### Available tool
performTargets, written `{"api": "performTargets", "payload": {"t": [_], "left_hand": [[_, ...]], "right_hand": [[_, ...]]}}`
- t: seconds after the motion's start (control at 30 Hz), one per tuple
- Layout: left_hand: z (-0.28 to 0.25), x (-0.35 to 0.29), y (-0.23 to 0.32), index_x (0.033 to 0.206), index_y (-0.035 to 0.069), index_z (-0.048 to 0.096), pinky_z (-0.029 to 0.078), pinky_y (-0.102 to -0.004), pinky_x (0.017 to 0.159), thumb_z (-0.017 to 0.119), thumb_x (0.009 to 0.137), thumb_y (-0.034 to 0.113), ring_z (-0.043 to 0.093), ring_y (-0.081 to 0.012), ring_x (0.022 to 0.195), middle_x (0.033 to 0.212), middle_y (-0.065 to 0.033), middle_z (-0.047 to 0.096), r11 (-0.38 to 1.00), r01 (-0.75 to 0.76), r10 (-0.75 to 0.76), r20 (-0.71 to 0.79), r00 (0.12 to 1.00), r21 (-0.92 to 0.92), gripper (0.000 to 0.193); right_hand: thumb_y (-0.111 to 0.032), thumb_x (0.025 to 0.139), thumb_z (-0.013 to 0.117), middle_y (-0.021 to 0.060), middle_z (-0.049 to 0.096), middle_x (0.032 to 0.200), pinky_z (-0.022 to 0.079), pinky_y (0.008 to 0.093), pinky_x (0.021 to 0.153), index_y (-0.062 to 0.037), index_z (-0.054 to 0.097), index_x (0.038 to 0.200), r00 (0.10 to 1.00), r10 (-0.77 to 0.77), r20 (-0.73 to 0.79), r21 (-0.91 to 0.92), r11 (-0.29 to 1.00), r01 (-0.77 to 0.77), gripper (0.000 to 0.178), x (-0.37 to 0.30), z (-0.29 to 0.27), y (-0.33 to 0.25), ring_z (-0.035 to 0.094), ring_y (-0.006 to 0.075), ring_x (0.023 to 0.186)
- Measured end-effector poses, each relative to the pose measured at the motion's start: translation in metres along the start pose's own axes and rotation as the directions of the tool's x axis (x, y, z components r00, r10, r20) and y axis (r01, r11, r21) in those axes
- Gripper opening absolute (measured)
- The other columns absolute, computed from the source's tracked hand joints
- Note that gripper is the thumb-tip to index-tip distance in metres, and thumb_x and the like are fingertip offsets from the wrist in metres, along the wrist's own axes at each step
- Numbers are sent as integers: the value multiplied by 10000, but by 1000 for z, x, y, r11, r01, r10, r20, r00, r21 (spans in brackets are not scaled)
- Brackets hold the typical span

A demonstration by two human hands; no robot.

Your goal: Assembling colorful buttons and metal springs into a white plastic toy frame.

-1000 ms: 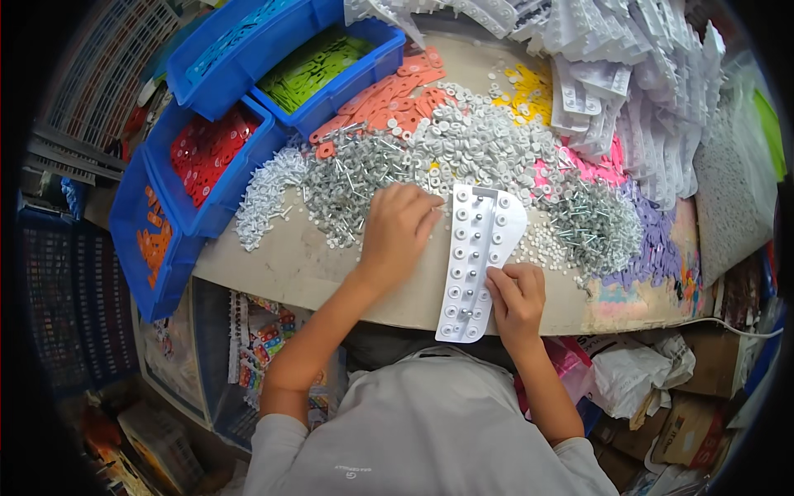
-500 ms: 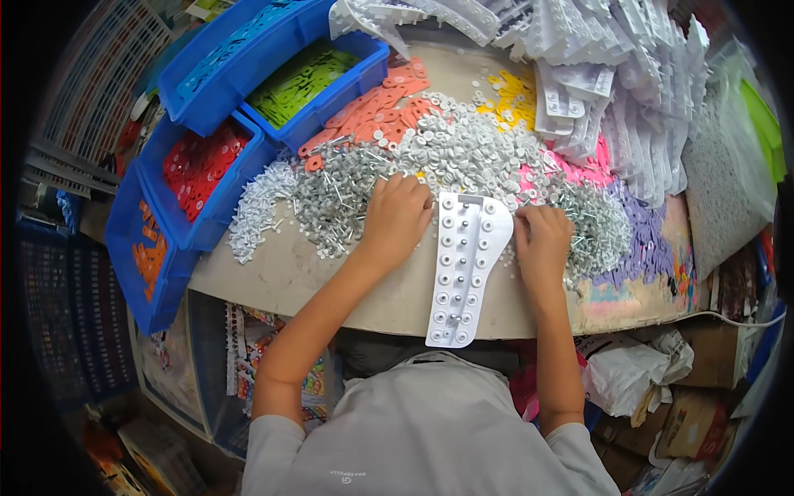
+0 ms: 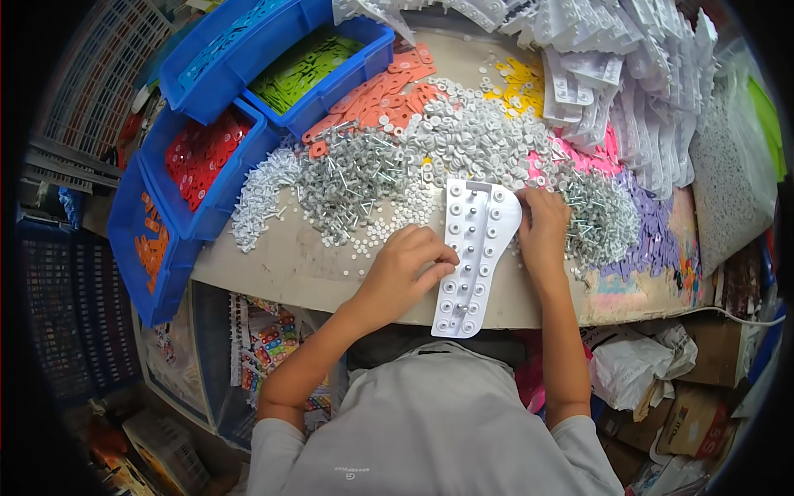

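A white plastic molded piece (image 3: 473,260) lies on the table in front of me. It has round sockets along both sides and upright metal pins down its middle channel. My left hand (image 3: 408,271) is closed, thumb and fingers pinched together at the piece's left edge; what they hold, if anything, is hidden. Beside the piece's upper right edge, my right hand (image 3: 543,219) has its fingers curled together, their contents too small to make out. Close behind it lies a heap of metal pins (image 3: 602,217). Beyond the piece spreads a pile of small white plastic discs (image 3: 475,132).
At the left stand blue bins (image 3: 269,136) of coloured strips. Another metal pin heap (image 3: 351,178) lies near small white parts (image 3: 260,198). Coral (image 3: 372,99), yellow (image 3: 521,87) and purple strips (image 3: 645,227) lie around. White molded pieces (image 3: 595,41) are stacked at the back right.
My left hand has come back from the piles to the left edge of the white piece. My right hand has shifted slightly away from me, near the piece's upper right.
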State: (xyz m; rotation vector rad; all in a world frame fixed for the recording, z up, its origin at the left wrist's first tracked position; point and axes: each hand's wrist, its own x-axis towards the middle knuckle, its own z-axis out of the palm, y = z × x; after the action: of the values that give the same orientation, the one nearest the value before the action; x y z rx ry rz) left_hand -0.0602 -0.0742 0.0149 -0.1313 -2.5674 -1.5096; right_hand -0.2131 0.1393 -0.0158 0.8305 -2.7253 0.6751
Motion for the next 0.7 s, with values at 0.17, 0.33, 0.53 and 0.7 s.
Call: {"api": "performTargets", "payload": {"t": [0.17, 0.33, 0.53, 0.7], "left_hand": [[0, -9, 2, 953, 46, 728, 472, -358, 832, 739, 868, 58, 597, -248, 934, 924, -68, 669, 998, 33, -34, -13, 999, -45, 87], [1, -14, 6, 951, 45, 728, 470, -360, 842, 737, 872, 63, 605, -250, 927, 925, -68, 668, 996, 68, -67, 11, 998, -56, 82], [7, -22, 9, 941, 37, 726, 463, -365, 852, 744, 867, 75, 606, -264, 900, 913, -75, 665, 996, 48, -44, 57, 997, -79, 85], [7, -25, 9, 941, 37, 727, 469, -362, 834, 742, 865, 70, 607, -266, 896, 896, -79, 661, 997, 46, -42, 58, 997, -58, 84]], "right_hand": [[-24, 867, 671, 85, 649, 1004, 384, 404, 880, -81, 722, 1067, 999, -46, 1, 42, 998, 46, 214, 0, 0, 3, 566, 281, 1008], [-12, 838, 686, 86, 649, 1011, 383, 415, 892, -75, 716, 1066, 997, -50, 56, 94, 995, 45, 238, 4, 2, 8, 567, 291, 1014], [6, 832, 679, 78, 659, 1014, 382, 418, 942, -59, 703, 1035, 998, -22, 65, 210, 978, 8, 215, 7, 0, 8, 580, 292, 1035], [-30, 831, 708, 71, 673, 1021, 382, 413, 935, -67, 708, 1017, 996, -38, 83, 141, 990, 26, 189, 10, 1, 4, 587, 284, 1036]]}}
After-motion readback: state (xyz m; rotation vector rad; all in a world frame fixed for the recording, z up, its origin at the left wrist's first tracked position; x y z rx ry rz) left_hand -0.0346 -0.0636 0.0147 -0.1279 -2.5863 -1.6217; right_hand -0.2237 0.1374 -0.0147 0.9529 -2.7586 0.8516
